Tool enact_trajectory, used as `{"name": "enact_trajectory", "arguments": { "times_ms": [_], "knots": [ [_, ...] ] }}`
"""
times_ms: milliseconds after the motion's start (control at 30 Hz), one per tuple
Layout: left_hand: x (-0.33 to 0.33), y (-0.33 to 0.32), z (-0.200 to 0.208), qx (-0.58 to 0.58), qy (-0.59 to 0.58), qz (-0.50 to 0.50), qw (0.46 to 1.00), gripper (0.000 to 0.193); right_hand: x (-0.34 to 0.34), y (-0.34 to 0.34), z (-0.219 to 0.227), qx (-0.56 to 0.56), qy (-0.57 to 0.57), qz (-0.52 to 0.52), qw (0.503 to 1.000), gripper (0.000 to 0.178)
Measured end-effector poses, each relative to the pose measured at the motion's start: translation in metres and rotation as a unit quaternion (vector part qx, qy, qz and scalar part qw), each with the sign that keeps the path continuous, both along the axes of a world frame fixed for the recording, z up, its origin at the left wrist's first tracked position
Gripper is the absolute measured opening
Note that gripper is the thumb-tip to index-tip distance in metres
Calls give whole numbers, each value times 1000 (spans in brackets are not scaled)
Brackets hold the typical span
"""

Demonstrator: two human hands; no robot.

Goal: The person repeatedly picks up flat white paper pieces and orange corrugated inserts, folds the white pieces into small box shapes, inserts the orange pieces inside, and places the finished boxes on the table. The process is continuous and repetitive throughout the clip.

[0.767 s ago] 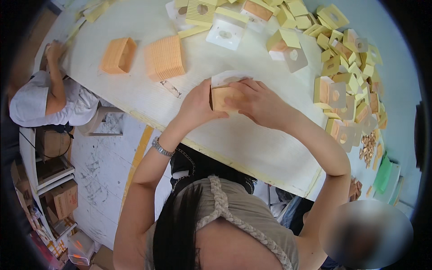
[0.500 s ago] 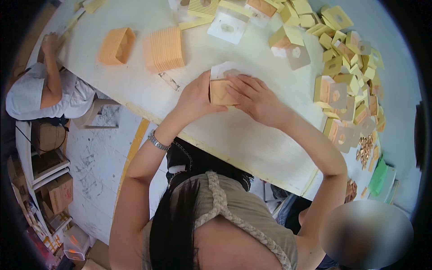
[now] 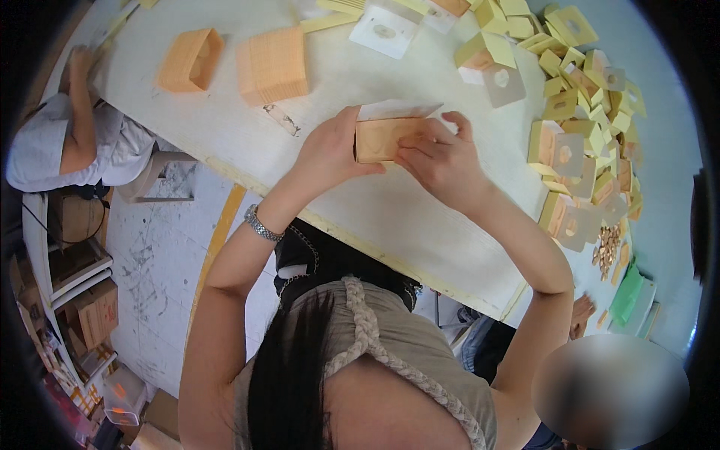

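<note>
In front of me, above the near part of the table, I hold a small box (image 3: 373,141) with a tan inside and a white flap (image 3: 396,109) raised along its far side. My left hand (image 3: 324,155) is closed around the box's left side, the thumb along its lower edge. The bent fingers of my right hand (image 3: 448,161) are at the right end of the box, their tips against the tan panel. Whether a small piece is between those fingertips is hidden.
Two stacks of nested peach sleeves, one (image 3: 190,61) left of the other (image 3: 272,66), stand at the far left. A pile of yellow boxes (image 3: 592,112) covers the right side, beside small copper-coloured pieces (image 3: 606,251) and a green container (image 3: 625,292). Co-workers sit left and right.
My right hand has slid off the white flap to the right end of the box. The flap now stands more edge-on, and more of the tan panel shows.
</note>
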State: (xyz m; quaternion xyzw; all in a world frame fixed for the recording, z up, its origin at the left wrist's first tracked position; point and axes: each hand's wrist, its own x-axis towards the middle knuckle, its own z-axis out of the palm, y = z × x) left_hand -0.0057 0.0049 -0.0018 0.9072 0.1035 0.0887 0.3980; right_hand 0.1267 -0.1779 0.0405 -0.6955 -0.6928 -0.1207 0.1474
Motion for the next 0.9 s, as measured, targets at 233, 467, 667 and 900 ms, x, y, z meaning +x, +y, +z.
{"name": "enact_trajectory", "arguments": {
  "times_ms": [233,467,667,900],
  "knots": [
    [2,-3,-14,31,-59,10,998,82,-3,6,4,12,-98,-175,980,19],
    [0,-2,-16,46,-29,16,998,84,3,8,8,-23,167,-239,956,19],
    [-2,-3,-15,4,-31,24,999,81,-9,4,-2,-68,-123,-141,980,19],
    [0,-2,-10,23,-15,14,1000,88,-32,-18,-17,-62,-96,-143,983,35]
  ]
}}
